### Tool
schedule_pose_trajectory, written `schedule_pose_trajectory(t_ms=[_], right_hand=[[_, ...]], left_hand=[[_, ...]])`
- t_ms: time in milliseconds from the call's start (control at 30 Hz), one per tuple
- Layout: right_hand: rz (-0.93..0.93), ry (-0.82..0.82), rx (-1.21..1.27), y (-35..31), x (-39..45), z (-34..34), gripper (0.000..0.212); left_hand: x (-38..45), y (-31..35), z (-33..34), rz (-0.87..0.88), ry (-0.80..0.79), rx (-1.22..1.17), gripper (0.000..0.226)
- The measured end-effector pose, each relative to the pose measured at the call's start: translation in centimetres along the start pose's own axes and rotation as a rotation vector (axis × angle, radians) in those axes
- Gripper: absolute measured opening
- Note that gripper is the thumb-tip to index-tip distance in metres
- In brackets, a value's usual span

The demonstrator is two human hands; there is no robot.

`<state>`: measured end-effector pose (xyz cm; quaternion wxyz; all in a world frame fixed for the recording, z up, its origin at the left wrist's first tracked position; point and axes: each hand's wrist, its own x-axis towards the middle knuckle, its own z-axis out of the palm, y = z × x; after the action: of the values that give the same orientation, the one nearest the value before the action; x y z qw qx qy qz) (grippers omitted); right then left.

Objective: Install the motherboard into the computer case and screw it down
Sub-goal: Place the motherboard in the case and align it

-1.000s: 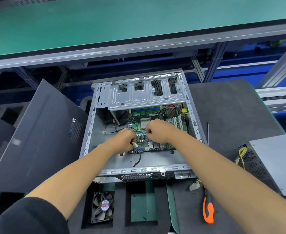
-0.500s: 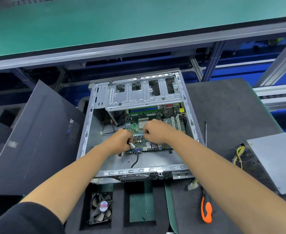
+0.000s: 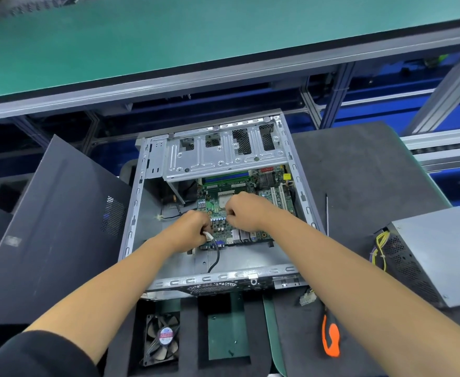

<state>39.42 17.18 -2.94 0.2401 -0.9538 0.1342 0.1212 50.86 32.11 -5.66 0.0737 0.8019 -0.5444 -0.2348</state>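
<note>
The open computer case [image 3: 133, 221] lies flat on the bench, its silver drive cage at the far end. The green motherboard [image 3: 264, 186] lies inside it, towards the right wall. My left hand [image 3: 190, 229] is curled at the board's near left corner and pinches a black cable [image 3: 214, 263] by its white connector. My right hand [image 3: 243, 212] is curled over the middle of the board; what its fingers hold is hidden. An orange-handled screwdriver [image 3: 330, 337] lies on the mat to the right of the case.
The case's dark side panel [image 3: 54, 229] leans at the left. A grey power supply [image 3: 427, 251] with yellow wires sits at the right. A case fan [image 3: 162, 340] rests in a foam tray below the case. A green-topped shelf [image 3: 169, 36] runs overhead at the back.
Both hands stay at the same spots on the motherboard. Only the camera view has shifted slightly.
</note>
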Motion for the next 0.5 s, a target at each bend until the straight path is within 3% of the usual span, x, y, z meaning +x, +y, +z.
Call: schedule_pose_trajectory(t_ms=[500], right_hand=[[-0.015,-0.024,-0.039,0.16,0.12,0.33,0.022]], left_hand=[[-0.04,-0.16,-0.12,-0.027,-0.014,-0.045,0.017]])
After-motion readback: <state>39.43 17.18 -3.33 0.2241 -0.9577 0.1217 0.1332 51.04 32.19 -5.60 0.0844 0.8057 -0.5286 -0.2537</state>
